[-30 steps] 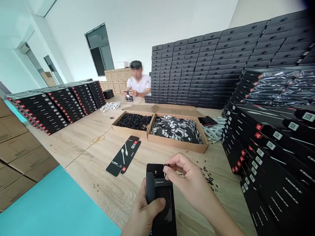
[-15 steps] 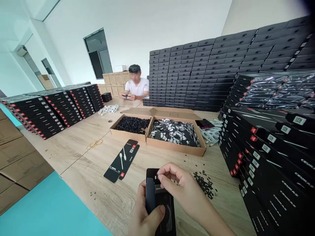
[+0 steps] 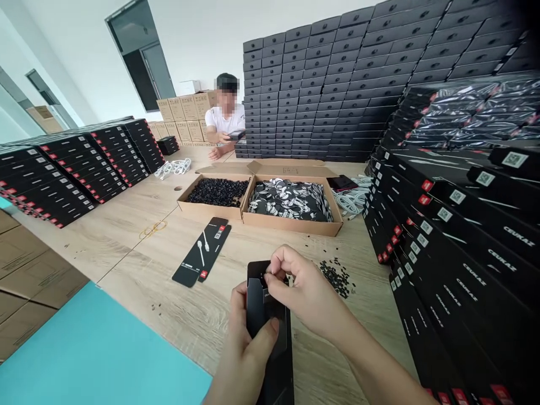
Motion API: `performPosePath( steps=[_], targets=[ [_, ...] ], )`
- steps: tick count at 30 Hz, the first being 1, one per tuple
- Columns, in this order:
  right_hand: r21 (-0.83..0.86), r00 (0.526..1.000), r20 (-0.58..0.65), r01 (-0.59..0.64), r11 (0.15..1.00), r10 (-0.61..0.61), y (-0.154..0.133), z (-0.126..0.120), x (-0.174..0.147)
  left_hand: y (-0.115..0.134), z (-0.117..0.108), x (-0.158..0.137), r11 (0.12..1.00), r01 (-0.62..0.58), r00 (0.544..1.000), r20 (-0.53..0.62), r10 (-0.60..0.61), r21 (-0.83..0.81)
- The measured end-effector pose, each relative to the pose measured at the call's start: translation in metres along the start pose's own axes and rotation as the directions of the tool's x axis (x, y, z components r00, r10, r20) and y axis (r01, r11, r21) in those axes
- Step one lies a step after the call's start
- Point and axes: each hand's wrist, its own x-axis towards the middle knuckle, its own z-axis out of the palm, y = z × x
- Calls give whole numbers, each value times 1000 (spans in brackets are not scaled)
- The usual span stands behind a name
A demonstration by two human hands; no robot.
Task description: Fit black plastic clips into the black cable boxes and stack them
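Note:
A narrow black retail box [image 3: 276,308], with a window in its front and its top end open, is tilted upright just above the table. My left hand [image 3: 251,346] wraps round its lower side, the thumb pressed on the front. At the open end, the thumb and fingertips of my right hand [image 3: 301,284] are pinched together by the top flap; whatever is between them is too small and hidden to name. Right beyond this hand lies a scatter of tiny black pieces [image 3: 336,278]. Flat black cartons [image 3: 202,253] printed with a white cable lie to the left.
Ahead stand a cardboard tray of small black parts [image 3: 217,192] and one of black-and-white pieces [image 3: 291,201]. Stacked black boxes rise on the left [image 3: 67,174], back [image 3: 307,95] and right [image 3: 447,270]. White cables [image 3: 354,197] lie nearby. A co-worker [image 3: 225,118] sits across the table.
The view has tipped downward and shifted slightly. My right fingertips have moved closer to the box's open end, while my left hand keeps its hold. The co-worker's hands have moved apart.

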Motion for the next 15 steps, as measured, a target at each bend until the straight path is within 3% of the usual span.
performPosePath(
  steps=[5, 10, 15],
  targets=[
    [-5, 1000, 13, -25, 1000, 25, 4, 0, -2, 6, 6, -7, 994, -33, 999, -30, 37, 105],
    [-6, 995, 9, -102, 995, 102, -4, -6, -7, 7, 8, -8, 971, -23, 1000, 9, 21, 237],
    [-19, 995, 39, -89, 996, 90, -1, -12, -6, -6, 5, 0, 995, -3, 999, 39, -1, 102]
  ],
)
